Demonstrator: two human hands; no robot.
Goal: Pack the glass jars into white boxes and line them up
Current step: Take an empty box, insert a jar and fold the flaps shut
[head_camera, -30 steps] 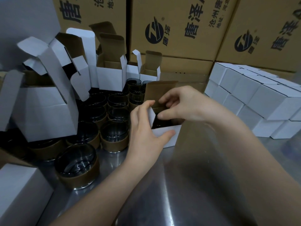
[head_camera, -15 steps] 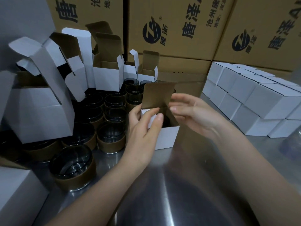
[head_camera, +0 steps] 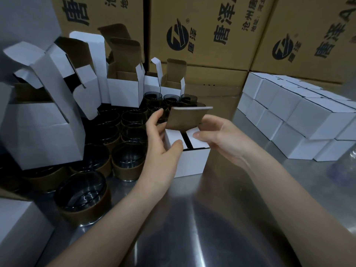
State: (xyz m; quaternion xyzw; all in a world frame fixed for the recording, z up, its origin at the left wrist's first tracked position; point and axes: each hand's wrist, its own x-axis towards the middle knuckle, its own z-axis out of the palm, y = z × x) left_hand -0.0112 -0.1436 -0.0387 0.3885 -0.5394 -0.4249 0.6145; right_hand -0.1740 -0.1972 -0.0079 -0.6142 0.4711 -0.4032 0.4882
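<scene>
Side flaps [head_camera: 173, 135] hide the inside of the white box [head_camera: 192, 163]; the clear object [head_camera: 346, 168] is blurred.

a packing warehouse: stacked printed cartons [head_camera: 208, 31] behind a steel table [head_camera: 192, 218].

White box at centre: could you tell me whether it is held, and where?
Left hand and right hand hold the white box, thumbs pressing its two side flaps.

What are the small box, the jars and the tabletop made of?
Seemingly, box: thin cardboard, matte white outside, brown inside the lid; jars: dark glass, glossy glints, brown band round each; tabletop: probably stainless steel, brushed, streaky reflections.
</scene>
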